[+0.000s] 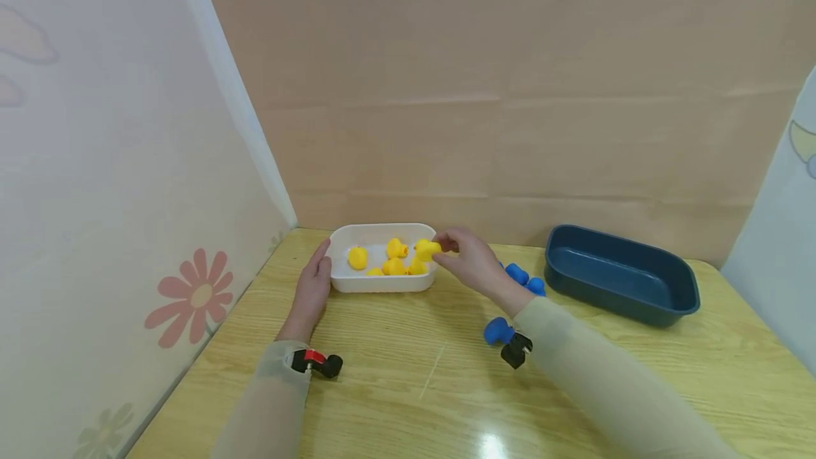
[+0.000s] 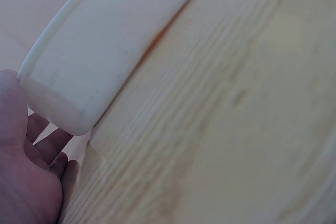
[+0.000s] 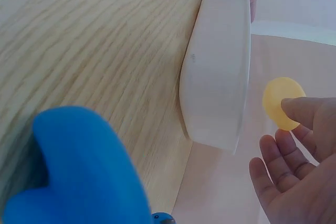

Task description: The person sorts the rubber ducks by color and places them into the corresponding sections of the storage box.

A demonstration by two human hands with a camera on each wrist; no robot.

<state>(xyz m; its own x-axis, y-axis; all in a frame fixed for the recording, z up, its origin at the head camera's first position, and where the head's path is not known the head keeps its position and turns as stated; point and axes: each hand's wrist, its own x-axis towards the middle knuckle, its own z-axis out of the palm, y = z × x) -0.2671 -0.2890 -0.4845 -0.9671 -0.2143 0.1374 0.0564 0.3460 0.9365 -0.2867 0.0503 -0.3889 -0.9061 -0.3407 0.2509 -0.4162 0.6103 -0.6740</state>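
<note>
A white plastic tub point(image 1: 382, 285) stands at the back left with several yellow rubber ducks point(image 1: 395, 248) lying inside. Its left end is held by my left hand point(image 1: 315, 280), whose thumb side is at the rim and whose fingers are against the outer wall in the left wrist view. Over the tub's right end, my right hand point(image 1: 470, 258) pinches one yellow duck point(image 3: 275, 100) between thumb and fingers. The other fingers of that hand are loosely bent below it in the right wrist view.
Several blue rubber ducks point(image 1: 517, 273) lie behind my right forearm. A separate blue duck point(image 1: 497, 331) sits nearer, next to the right wrist. A dark blue tub point(image 1: 605, 289) stands at the right, in front of the brown back wall point(image 1: 484, 91). A patterned side wall point(image 1: 127, 161) borders the table on the left.
</note>
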